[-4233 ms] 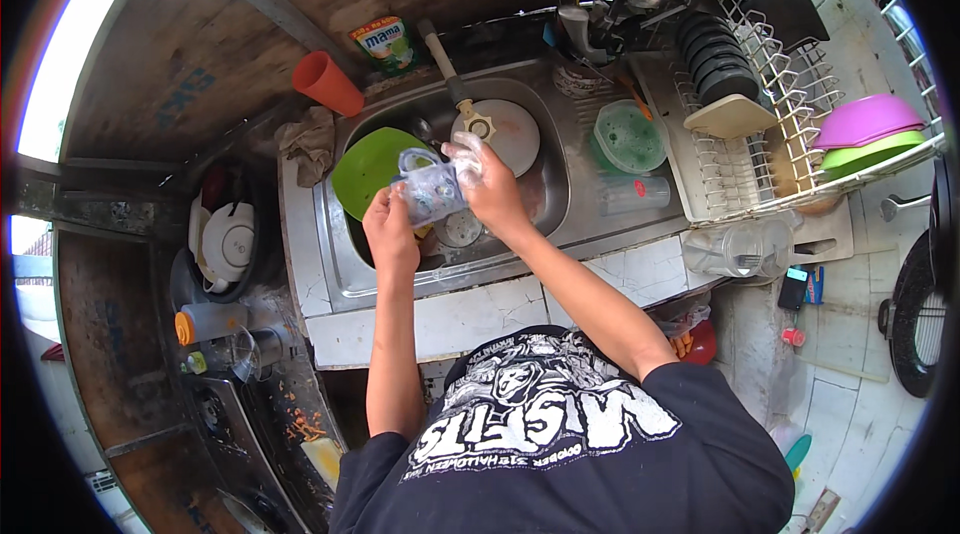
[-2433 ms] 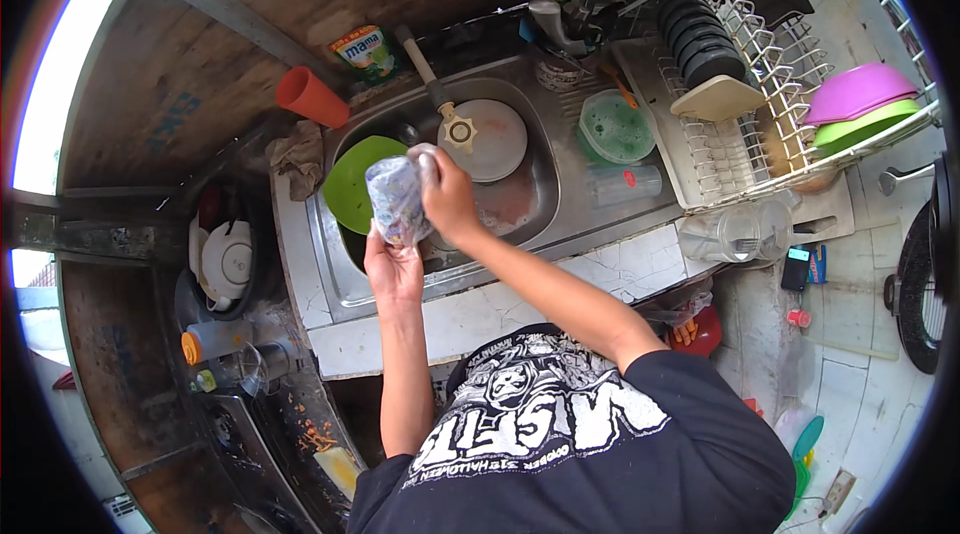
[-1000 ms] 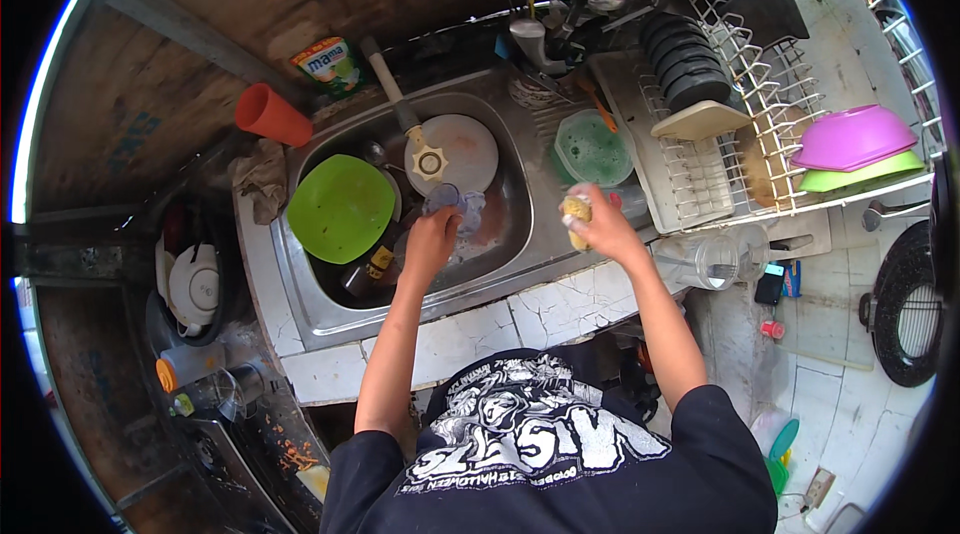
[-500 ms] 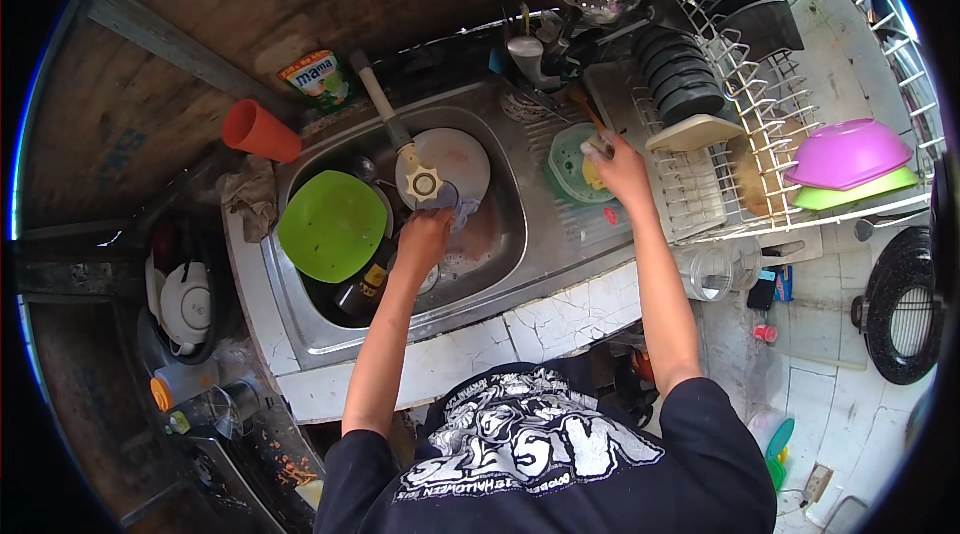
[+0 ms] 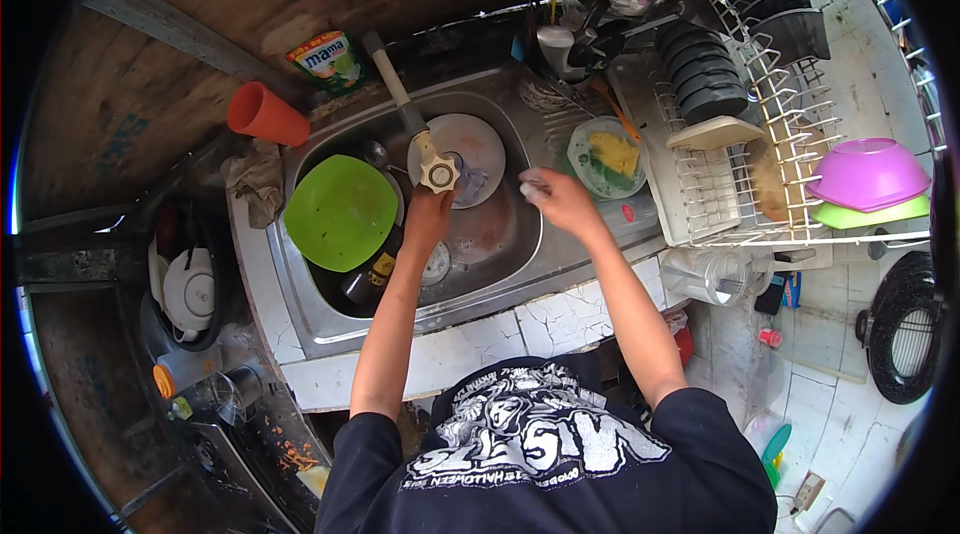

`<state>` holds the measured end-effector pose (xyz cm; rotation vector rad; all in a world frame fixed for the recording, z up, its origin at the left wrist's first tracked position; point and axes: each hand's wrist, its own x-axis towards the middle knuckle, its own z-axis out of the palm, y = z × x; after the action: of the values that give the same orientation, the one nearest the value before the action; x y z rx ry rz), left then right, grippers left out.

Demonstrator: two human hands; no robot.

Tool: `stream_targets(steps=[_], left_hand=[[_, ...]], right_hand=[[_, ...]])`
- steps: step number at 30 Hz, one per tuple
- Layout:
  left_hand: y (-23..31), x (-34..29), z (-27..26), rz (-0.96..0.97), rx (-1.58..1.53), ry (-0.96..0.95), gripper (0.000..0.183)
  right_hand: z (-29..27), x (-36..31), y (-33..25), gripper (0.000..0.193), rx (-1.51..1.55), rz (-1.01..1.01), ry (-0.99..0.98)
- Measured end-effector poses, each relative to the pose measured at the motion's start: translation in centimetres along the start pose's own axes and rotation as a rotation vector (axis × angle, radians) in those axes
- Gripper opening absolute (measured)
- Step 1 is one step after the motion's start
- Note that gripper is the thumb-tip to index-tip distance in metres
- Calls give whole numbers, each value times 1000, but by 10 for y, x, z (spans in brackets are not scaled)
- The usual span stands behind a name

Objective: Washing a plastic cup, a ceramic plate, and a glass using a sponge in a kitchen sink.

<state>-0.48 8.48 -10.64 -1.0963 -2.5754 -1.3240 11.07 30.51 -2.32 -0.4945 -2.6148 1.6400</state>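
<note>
My left hand (image 5: 428, 212) reaches into the steel sink (image 5: 520, 264), its fingers up against the beige tap handle (image 5: 439, 173). A clear glass (image 5: 470, 180) shows just right of that handle, over a white plate (image 5: 480, 139). I cannot tell whether the fingers grip the handle or the glass. My right hand (image 5: 556, 202) hovers over the sink's right edge with white foam on its fingertips and nothing in it. A yellow-green sponge (image 5: 612, 154) lies in a small green-rimmed dish (image 5: 582, 139) just beyond that hand.
A green plate (image 5: 340, 212) and a dark bottle (image 5: 368, 279) sit in the sink. An orange cup (image 5: 262, 114) and a rag (image 5: 256, 179) lie at the left. A dish rack (image 5: 740, 164) at the right holds dark plates, a purple bowl (image 5: 866, 172) and a clear jug (image 5: 708, 276).
My right hand has drawn back from the small dish, leaving the sponge there. My left hand moved up to the tap handle. The view shifted slightly.
</note>
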Motion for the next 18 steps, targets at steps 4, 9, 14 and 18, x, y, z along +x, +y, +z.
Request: stream_targets(steps=[4,9,14,18], left_hand=[[-23,-13,7,-350,-180,65,16],[-16,-16,6,-583,-418,271,18],[-32,-27,-14,-704,-350,357,24],[-34,-27,-17,-801,-464,418,27]], right_hand=[[48,17,11,17,613,266,-117],[116,42,44,14,732,344,-130],[171,74,28,16,1020,313,131],[173,85,24,18,955,354,20]])
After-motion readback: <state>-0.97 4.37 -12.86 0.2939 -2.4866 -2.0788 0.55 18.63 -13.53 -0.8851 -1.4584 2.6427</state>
